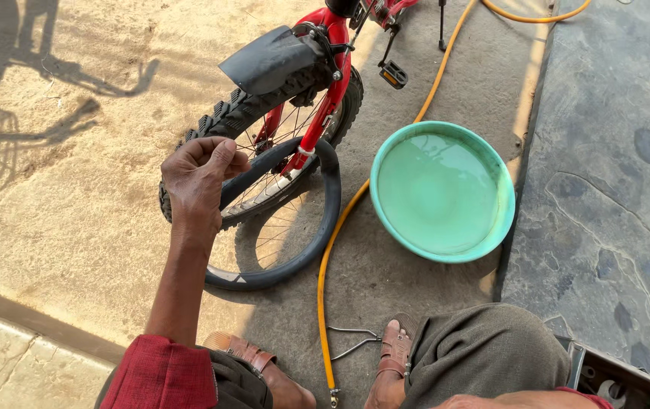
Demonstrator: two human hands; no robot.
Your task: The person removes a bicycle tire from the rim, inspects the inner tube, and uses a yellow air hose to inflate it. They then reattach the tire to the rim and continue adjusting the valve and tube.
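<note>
My left hand (200, 178) is raised in front of a red bicycle's knobby front wheel (253, 113). Its fingers are curled with the thumb pressed against them; I see nothing clearly held in them. A black inner tube (317, 220) hangs out of the tyre in a loop that reaches the ground and passes just behind and below this hand. A black mudguard (268, 60) sits over the wheel. My right hand is out of view; only a bit of forearm shows at the bottom edge.
A teal basin (507, 189) of water stands right of the wheel. A yellow hose (323, 280) runs between them toward my sandalled feet (393, 356). A thin metal tool (351, 341) lies by the right foot. A stone slab (613, 189) is on the right.
</note>
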